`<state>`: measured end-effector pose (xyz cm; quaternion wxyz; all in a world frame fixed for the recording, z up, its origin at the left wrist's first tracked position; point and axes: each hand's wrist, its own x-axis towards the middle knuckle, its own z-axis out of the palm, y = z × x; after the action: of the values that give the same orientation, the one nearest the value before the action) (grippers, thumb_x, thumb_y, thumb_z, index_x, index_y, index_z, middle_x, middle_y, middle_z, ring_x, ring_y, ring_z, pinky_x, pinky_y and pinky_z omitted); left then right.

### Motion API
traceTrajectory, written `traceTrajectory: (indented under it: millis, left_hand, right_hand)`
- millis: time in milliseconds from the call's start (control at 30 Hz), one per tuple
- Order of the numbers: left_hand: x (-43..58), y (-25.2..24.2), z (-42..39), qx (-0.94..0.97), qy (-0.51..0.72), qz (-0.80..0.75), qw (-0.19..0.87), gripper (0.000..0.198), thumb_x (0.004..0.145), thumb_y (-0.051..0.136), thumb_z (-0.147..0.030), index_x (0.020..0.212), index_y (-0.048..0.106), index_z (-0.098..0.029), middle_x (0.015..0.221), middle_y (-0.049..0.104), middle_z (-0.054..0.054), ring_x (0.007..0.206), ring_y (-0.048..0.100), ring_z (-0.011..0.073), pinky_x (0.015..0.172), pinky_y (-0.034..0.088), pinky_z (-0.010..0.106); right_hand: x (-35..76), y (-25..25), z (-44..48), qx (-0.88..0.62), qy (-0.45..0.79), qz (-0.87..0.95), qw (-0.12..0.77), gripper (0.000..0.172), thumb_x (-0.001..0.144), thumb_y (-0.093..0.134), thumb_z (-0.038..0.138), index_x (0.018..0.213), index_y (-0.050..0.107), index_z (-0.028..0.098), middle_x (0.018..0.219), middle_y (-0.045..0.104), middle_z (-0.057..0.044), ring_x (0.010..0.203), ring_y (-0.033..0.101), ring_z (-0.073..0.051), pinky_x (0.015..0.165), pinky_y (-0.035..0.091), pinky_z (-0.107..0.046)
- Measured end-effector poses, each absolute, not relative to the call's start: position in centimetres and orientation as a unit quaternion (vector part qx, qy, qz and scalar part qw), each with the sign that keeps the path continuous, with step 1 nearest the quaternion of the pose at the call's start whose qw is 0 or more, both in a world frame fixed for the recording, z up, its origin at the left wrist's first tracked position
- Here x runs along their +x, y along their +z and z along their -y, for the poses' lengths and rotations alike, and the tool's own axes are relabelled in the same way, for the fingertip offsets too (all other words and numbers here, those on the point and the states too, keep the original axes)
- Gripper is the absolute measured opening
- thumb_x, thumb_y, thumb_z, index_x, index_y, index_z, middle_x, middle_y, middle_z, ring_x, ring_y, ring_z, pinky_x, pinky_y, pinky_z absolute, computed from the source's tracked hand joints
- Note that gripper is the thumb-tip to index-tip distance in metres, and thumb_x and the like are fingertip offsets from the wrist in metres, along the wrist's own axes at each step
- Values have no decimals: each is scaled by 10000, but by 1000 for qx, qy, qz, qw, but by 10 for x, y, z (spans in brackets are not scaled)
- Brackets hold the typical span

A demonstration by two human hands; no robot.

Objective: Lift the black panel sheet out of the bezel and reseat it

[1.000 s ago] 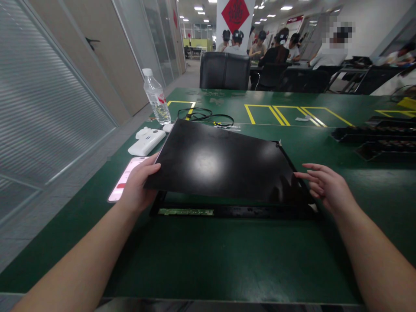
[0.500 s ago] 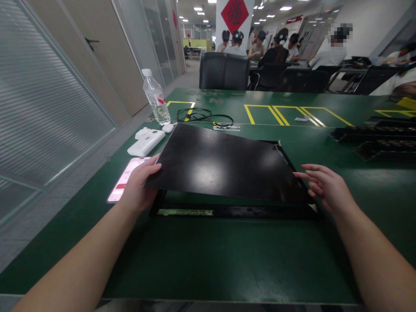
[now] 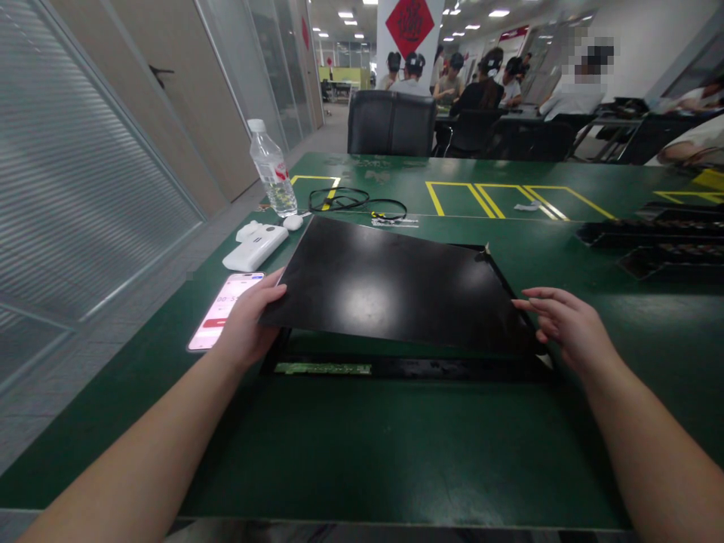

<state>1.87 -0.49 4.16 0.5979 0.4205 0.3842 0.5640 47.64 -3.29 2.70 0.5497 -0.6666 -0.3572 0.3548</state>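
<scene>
A glossy black screen panel (image 3: pixel 385 286) lies tilted over a black rectangular frame (image 3: pixel 452 369), its left side raised. My left hand (image 3: pixel 249 317) is closed on the panel's left edge, thumb on top and fingers underneath. On the other side, my right hand (image 3: pixel 569 328) is open, with its extended fingertips at the right edge of the panel and frame. I cannot tell whether they touch the panel or only the frame. A narrow green circuit strip (image 3: pixel 322 369) shows on the frame's near bar. The panel hides most of the frame.
Left on the green table (image 3: pixel 396 452) are a lit phone (image 3: pixel 223 313), a white device (image 3: pixel 257 247) and a water bottle (image 3: pixel 274 173). A black cable (image 3: pixel 339 199) lies behind the panel. Dark strips (image 3: pixel 673 260) lie at right. Several people sit beyond a black chair (image 3: pixel 391 124).
My left hand and the panel's left edge have shifted slightly to the right. My right hand has barely moved, staying at the right edge.
</scene>
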Motion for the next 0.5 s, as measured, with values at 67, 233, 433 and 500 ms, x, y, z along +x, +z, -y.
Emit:
traceTrajectory:
  millis: [67,233,433,500]
  left_hand:
    - [20,41,5,419,562,-386,599,361,747,832,-299,1078,844,-156,1113,859,89,1163,736,382,967,583,402]
    - [26,41,6,400,562,-414,594,455,711,796,-299,1144,831,-161,1077,851,88,1109,745,379,904,604,414]
    - [30,34,6,376,588,-433,570,399,695,773,-307,1069,833,-180,1050,841,72,1080,742,361,900,602,415]
    - [29,32,5,373,594,-434,565,376,694,770,-312,1039,825,-174,1051,834,77,1098,735,359,920,595,415]
  right_hand:
    - [476,27,33,-675,348,363,540,324,579,852,340,856,738,218,813,765,-59,411,299,-39,334,371,-240]
    - [478,25,32,-697,337,369,515,314,616,841,348,887,743,224,725,711,-18,412,339,-59,355,387,-251]
    - [479,25,33,-722,313,391,477,353,636,823,408,923,759,212,507,504,60,395,416,-105,379,390,-257]
    - [476,28,34,-734,301,398,461,363,646,817,418,935,760,207,511,510,60,389,448,-116,382,387,-259]
